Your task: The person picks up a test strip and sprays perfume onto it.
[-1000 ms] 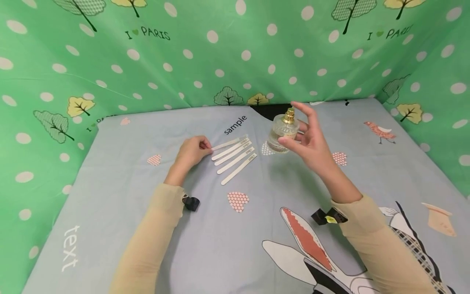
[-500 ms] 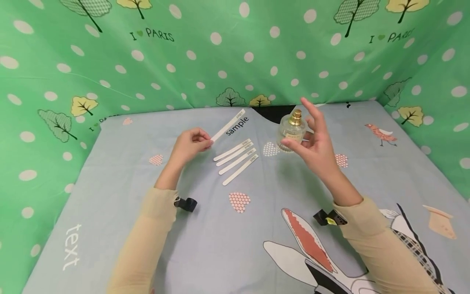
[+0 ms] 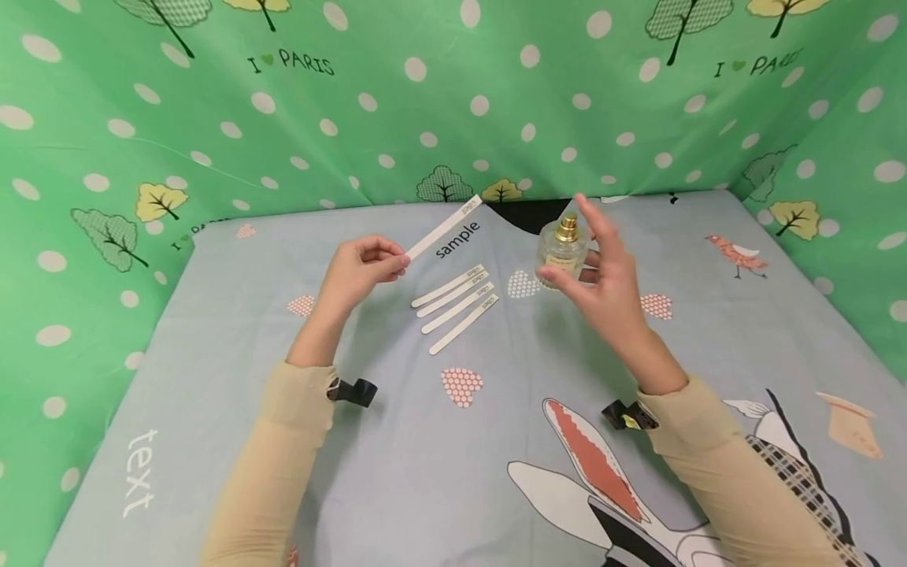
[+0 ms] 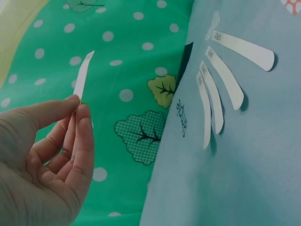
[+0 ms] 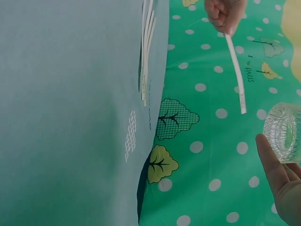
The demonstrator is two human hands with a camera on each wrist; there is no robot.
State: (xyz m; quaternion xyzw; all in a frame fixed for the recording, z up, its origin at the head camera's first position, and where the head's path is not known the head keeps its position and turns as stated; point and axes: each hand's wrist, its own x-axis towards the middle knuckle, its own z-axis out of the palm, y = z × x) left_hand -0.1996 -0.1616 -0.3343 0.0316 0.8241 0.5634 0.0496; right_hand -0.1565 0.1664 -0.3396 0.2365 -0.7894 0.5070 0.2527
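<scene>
Between thumb and fingertips my left hand (image 3: pixel 364 272) pinches the rounded end of a white perfume test strip (image 3: pixel 446 228), its printed end pointing up and away to the right. In the left wrist view the strip (image 4: pixel 83 77) stands up from the fingertips. My right hand (image 3: pixel 605 276) grips a round clear glass perfume bottle (image 3: pixel 560 256) with a gold spray top (image 3: pixel 567 228), held upright above the table. The index finger is raised beside the spray top. In the right wrist view the ribbed glass base of the bottle (image 5: pixel 284 134) shows at the edge.
Several more white test strips (image 3: pixel 460 315) lie fanned out on the blue-grey printed cloth (image 3: pixel 397 457), between the two hands. A green dotted curtain (image 3: pixel 340 126) hangs behind the table and at both sides. Black wrist cameras (image 3: pixel 363 392) jut from the sleeves.
My left hand has lifted one strip off the fan and raised it, swinging its printed end up and away. The right hand with the bottle shifted slightly right, its index finger moving off the spray top.
</scene>
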